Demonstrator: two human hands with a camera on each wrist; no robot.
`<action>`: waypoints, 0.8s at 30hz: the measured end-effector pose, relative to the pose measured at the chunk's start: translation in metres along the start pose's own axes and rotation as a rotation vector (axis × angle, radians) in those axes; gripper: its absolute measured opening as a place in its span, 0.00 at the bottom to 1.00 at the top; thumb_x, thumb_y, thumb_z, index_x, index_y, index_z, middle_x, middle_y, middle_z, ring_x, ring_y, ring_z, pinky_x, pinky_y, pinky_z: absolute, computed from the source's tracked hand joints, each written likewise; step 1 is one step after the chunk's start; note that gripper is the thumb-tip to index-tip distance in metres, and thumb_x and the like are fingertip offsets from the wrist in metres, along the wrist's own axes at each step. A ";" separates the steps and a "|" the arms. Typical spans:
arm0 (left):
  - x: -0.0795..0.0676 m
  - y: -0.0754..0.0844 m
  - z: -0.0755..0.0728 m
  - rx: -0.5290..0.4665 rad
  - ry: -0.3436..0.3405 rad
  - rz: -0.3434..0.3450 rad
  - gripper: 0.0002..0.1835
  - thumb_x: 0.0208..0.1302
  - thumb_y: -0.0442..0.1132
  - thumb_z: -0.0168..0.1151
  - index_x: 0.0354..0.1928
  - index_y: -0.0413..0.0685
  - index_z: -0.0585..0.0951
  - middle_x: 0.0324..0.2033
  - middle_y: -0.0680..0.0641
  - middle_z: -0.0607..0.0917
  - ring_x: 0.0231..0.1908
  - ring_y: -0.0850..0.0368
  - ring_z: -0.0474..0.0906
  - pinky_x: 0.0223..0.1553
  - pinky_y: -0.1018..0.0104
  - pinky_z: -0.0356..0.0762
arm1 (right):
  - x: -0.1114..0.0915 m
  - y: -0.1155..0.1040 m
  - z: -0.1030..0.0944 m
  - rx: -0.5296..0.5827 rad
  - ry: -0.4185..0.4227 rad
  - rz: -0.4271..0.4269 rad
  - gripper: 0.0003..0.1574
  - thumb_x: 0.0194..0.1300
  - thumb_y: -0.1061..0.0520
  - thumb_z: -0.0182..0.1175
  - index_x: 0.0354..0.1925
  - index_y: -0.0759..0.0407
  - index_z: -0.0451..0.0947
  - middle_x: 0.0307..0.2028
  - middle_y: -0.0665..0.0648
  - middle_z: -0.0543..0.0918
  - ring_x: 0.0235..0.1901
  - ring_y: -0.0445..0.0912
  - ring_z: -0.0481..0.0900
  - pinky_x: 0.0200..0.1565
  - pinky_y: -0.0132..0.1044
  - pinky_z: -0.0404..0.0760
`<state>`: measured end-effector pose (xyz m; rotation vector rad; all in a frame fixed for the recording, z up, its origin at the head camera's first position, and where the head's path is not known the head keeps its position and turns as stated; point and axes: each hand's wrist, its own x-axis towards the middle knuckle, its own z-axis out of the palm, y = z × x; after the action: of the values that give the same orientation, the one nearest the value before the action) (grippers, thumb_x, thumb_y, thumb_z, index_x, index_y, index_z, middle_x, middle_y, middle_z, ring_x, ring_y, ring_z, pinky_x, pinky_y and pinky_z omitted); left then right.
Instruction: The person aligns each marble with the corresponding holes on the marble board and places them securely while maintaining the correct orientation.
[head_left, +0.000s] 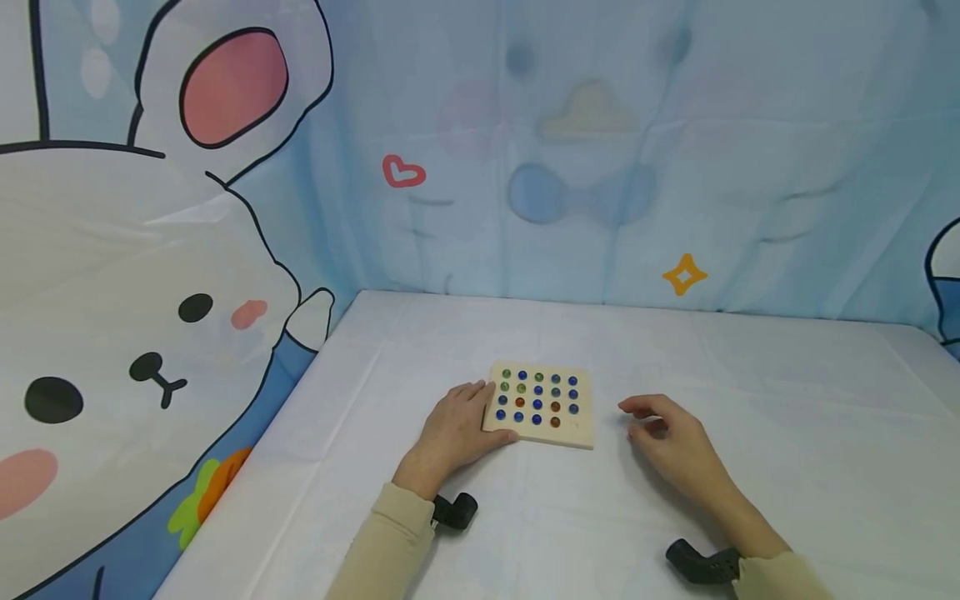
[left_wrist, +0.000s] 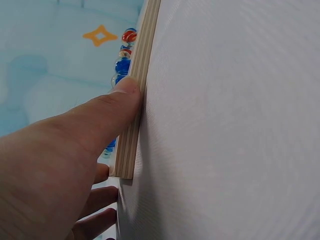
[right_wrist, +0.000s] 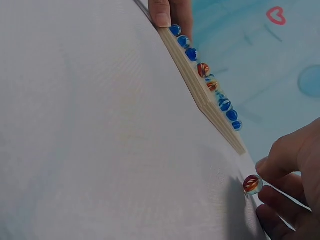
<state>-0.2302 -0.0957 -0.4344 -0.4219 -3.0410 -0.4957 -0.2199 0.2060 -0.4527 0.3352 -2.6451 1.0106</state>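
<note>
A square wooden board (head_left: 583, 435) lies on the white table, with rows of glass marbles (head_left: 537, 404) in blue, green and reddish-brown on it. No marble sits at its near right corner. My left hand (head_left: 456, 429) holds the board's left side, thumb along the near edge and fingers at the left edge. In the left wrist view, the thumb (left_wrist: 127, 86) touches the layered wooden edge. Right of the board hovers my right hand (head_left: 671, 446). Its thumb and a finger pinch a clear marble (right_wrist: 253, 184) with red swirls, which the head view hides.
The white tabletop (head_left: 825, 417) stretches out around the board. A light blue curtain (head_left: 750, 167) hangs along the back, and a printed cartoon cloth (head_left: 187, 392) borders the left side. Black wrist cameras (head_left: 702, 562) are strapped to both wrists.
</note>
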 end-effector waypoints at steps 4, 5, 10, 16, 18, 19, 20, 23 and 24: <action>0.000 0.000 -0.001 0.006 0.001 0.003 0.46 0.62 0.65 0.63 0.74 0.46 0.64 0.71 0.44 0.70 0.71 0.48 0.65 0.73 0.54 0.65 | 0.001 0.002 0.001 0.014 -0.075 0.055 0.22 0.62 0.68 0.59 0.56 0.61 0.75 0.53 0.61 0.81 0.53 0.56 0.78 0.54 0.52 0.80; 0.000 0.000 -0.001 0.006 0.001 0.003 0.46 0.62 0.65 0.63 0.74 0.46 0.64 0.71 0.44 0.70 0.71 0.48 0.65 0.73 0.54 0.65 | 0.001 0.002 0.001 0.020 -0.089 0.064 0.23 0.62 0.68 0.59 0.56 0.61 0.75 0.54 0.62 0.81 0.53 0.57 0.78 0.55 0.54 0.79; 0.000 0.001 -0.001 0.000 -0.008 -0.002 0.46 0.62 0.65 0.63 0.74 0.46 0.64 0.71 0.45 0.70 0.71 0.48 0.65 0.73 0.54 0.64 | 0.000 0.004 0.001 -0.005 -0.092 0.064 0.23 0.61 0.69 0.59 0.56 0.61 0.75 0.50 0.60 0.82 0.49 0.53 0.78 0.52 0.46 0.80; 0.000 0.001 0.000 0.000 -0.002 -0.004 0.46 0.62 0.65 0.63 0.74 0.46 0.64 0.71 0.45 0.69 0.71 0.48 0.65 0.73 0.54 0.64 | 0.000 0.005 0.000 -0.038 -0.070 0.045 0.23 0.61 0.70 0.59 0.54 0.59 0.77 0.43 0.56 0.82 0.43 0.47 0.76 0.42 0.28 0.77; 0.000 0.001 0.000 0.001 0.000 -0.003 0.46 0.62 0.65 0.63 0.74 0.46 0.65 0.71 0.45 0.70 0.71 0.48 0.65 0.72 0.54 0.65 | 0.000 0.004 0.000 -0.037 -0.069 0.047 0.23 0.61 0.70 0.59 0.55 0.59 0.77 0.43 0.56 0.82 0.43 0.48 0.76 0.42 0.29 0.77; 0.000 0.001 0.000 0.002 -0.001 -0.003 0.46 0.62 0.65 0.63 0.74 0.46 0.65 0.71 0.45 0.70 0.71 0.48 0.65 0.72 0.54 0.65 | 0.000 0.004 0.000 -0.034 -0.071 0.050 0.24 0.60 0.70 0.59 0.55 0.59 0.77 0.43 0.56 0.82 0.43 0.48 0.77 0.42 0.29 0.78; 0.000 0.001 0.000 0.002 -0.002 -0.002 0.46 0.62 0.65 0.63 0.74 0.46 0.65 0.71 0.45 0.70 0.71 0.48 0.65 0.72 0.54 0.65 | 0.000 0.004 0.000 -0.032 -0.073 0.053 0.24 0.60 0.70 0.58 0.55 0.59 0.77 0.43 0.57 0.82 0.43 0.48 0.77 0.42 0.29 0.78; 0.000 0.001 -0.001 0.003 -0.005 -0.004 0.46 0.62 0.65 0.63 0.74 0.46 0.64 0.71 0.45 0.69 0.71 0.48 0.65 0.73 0.55 0.64 | 0.001 0.003 0.000 -0.026 -0.075 0.060 0.25 0.59 0.71 0.56 0.55 0.60 0.77 0.43 0.57 0.82 0.43 0.48 0.77 0.42 0.30 0.78; 0.000 0.001 -0.001 0.002 -0.005 -0.004 0.46 0.62 0.65 0.63 0.74 0.46 0.64 0.71 0.45 0.69 0.71 0.48 0.65 0.73 0.55 0.64 | 0.001 0.003 0.000 -0.024 -0.075 0.062 0.26 0.58 0.72 0.55 0.55 0.60 0.77 0.43 0.57 0.82 0.43 0.48 0.76 0.41 0.30 0.78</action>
<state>-0.2303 -0.0951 -0.4336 -0.4174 -3.0472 -0.4924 -0.2216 0.2082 -0.4543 0.2928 -2.7480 1.0024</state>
